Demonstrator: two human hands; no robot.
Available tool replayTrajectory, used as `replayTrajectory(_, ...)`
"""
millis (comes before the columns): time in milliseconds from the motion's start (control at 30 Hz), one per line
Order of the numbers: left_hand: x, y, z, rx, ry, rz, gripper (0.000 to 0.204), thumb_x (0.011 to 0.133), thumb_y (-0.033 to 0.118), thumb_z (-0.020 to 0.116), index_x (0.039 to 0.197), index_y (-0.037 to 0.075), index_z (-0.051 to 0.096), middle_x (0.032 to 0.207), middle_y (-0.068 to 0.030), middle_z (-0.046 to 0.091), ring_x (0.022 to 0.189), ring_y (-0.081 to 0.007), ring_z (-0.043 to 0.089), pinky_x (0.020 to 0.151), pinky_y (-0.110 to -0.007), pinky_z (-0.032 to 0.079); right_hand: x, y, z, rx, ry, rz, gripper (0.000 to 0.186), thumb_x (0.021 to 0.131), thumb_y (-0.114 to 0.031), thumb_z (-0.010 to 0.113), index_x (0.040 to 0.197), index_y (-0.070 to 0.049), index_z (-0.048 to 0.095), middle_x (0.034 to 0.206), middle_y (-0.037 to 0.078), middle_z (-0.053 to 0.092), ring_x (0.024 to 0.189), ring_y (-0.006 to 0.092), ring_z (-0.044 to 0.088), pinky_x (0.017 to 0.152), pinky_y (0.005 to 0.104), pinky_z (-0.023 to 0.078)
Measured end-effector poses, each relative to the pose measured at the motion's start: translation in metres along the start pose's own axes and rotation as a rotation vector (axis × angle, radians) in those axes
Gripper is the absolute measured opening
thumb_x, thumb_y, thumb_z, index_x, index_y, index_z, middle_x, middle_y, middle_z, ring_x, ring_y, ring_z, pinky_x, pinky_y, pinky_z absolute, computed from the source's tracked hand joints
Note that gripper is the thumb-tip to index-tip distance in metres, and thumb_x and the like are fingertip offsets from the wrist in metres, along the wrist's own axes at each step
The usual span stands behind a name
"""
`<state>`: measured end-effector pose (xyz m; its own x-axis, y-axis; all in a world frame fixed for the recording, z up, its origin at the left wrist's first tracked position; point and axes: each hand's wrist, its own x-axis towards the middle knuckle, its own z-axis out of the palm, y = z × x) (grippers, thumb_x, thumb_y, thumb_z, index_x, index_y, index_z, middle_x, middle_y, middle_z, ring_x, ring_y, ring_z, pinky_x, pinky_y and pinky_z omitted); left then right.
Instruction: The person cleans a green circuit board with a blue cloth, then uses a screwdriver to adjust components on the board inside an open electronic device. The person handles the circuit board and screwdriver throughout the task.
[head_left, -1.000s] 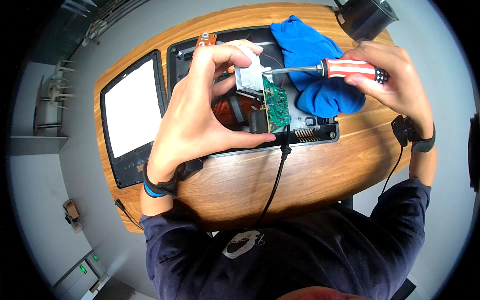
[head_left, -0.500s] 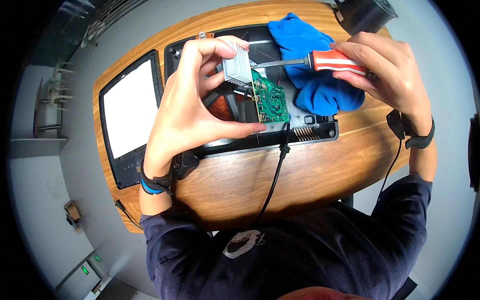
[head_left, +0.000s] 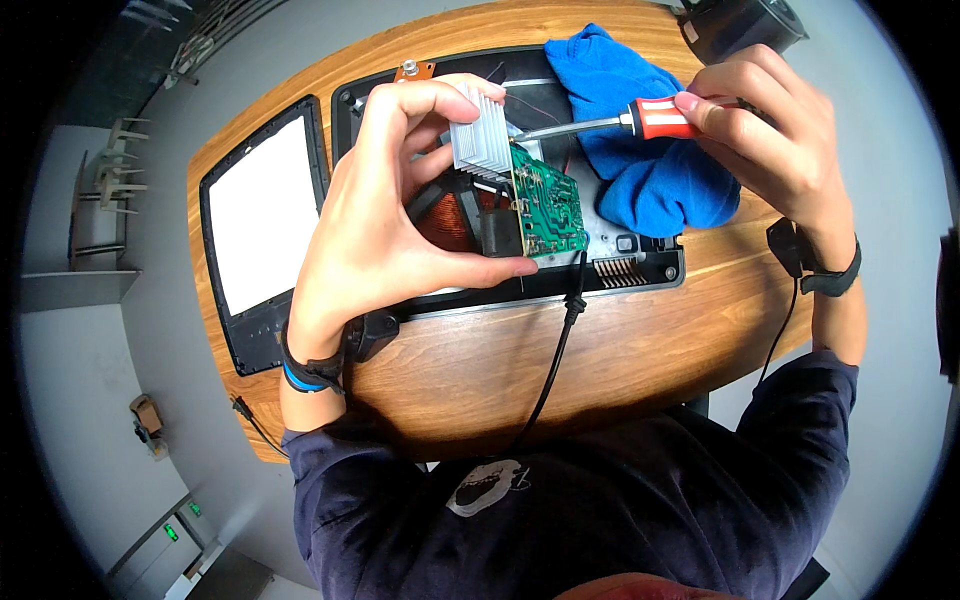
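Observation:
My left hand (head_left: pixel 375 210) grips a green circuit board (head_left: pixel 548 208) with a finned silver heat sink (head_left: pixel 482 140) at its upper end. Fingers wrap the heat sink and the thumb presses the board's lower edge. The board is held up on edge, solder side toward the right. My right hand (head_left: pixel 770 130) is closed round the red and white handle of a screwdriver (head_left: pixel 668 118). Its metal shaft points left, and the tip meets the board close to the heat sink. Below lies an open black appliance housing (head_left: pixel 460 302) with a copper coil (head_left: pixel 443 220), partly hidden by my left hand.
A blue cloth (head_left: pixel 640 130) lies over the housing's right side. On the left rests a black-framed panel with a white face (head_left: pixel 262 215). A black power cord (head_left: pixel 555 360) runs from the board toward me. At the far right stands a dark kettle-like vessel (head_left: pixel 745 30) on the wooden table (head_left: pixel 590 350).
The board and heat sink have shifted slightly right and down. My right fingers have changed their hold on the screwdriver handle, and its tip stays at the board.

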<state>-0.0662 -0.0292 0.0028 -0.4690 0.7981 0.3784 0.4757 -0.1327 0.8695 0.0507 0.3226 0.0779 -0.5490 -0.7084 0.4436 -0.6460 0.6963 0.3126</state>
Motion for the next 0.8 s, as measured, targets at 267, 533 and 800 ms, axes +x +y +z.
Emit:
replayTrajectory(267, 0.001, 0.002, 0.0, 0.023, 0.026, -0.027, 0.114, 0.062, -0.002, 0.111, 0.152, 0.009, 0.042, 0.172, -0.026, 0.049, 0.155, -0.0333, 0.058, 0.124, -0.047, 0.058, -0.01, -0.021, 0.012, 0.234, -0.098, 0.368, 0.037, 0.097, -0.026, 0.091, 0.125, -0.007, 0.077, 0.105, 0.014, 0.08, 0.091, 0.0366, 0.078, 0.078, 0.0424, 0.062)
replayTrajectory(533, -0.002, 0.018, 0.008, -0.084, -0.025, -0.147, 0.133, 0.07, -0.005, 0.106, 0.177, 0.015, 0.029, 0.188, -0.0165, 0.029, 0.165, -0.0361, 0.047, 0.129, -0.054, 0.053, -0.018, -0.015, 0.01, 0.388, -0.408, 0.542, 0.03, 0.116, -0.029, 0.067, 0.129, -0.003, 0.075, 0.114, 0.018, 0.068, 0.104, 0.0399, 0.072, 0.09, 0.0473, 0.058)
replayTrajectory(800, -0.003, 0.055, 0.006, -0.423, 0.024, -0.259, 0.103, 0.096, -0.009, 0.085, 0.18, 0.007, 0.028, 0.182, -0.0196, 0.038, 0.157, -0.0288, 0.055, 0.125, -0.046, 0.051, -0.005, -0.013, 0.01, 0.444, -0.334, 0.482, 0.035, 0.111, -0.035, 0.075, 0.126, -0.004, 0.073, 0.114, 0.016, 0.064, 0.104, 0.0387, 0.071, 0.091, 0.0448, 0.057)
